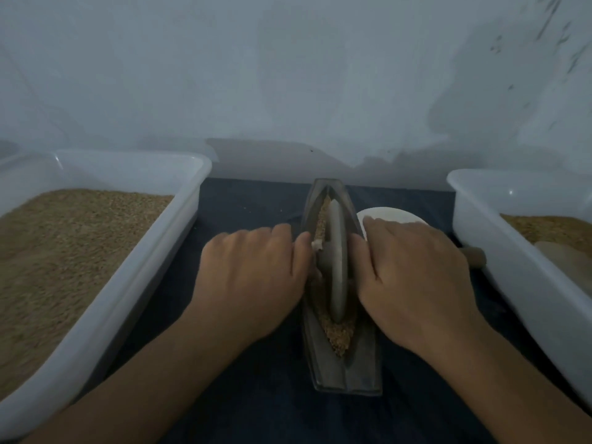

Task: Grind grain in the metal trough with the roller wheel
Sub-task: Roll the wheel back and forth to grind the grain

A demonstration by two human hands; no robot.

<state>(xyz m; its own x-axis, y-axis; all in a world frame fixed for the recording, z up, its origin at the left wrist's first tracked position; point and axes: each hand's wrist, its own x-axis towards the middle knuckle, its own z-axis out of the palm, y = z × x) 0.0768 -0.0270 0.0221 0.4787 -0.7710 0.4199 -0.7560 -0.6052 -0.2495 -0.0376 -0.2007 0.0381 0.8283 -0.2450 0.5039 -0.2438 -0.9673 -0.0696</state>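
Hands hold the roller wheel (336, 261): left hand (253, 277) and right hand (413, 280) curl round its side handles (mostly hidden). It stands in the metal trough (344, 370), whose grain (339, 334) runs straight away from the person.

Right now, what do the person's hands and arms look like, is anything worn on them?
Both arms are bare as far as the frame shows: no sleeves, gloves, rings, watch or bracelets on the left hand or the right hand. The dim light hides finer detail.
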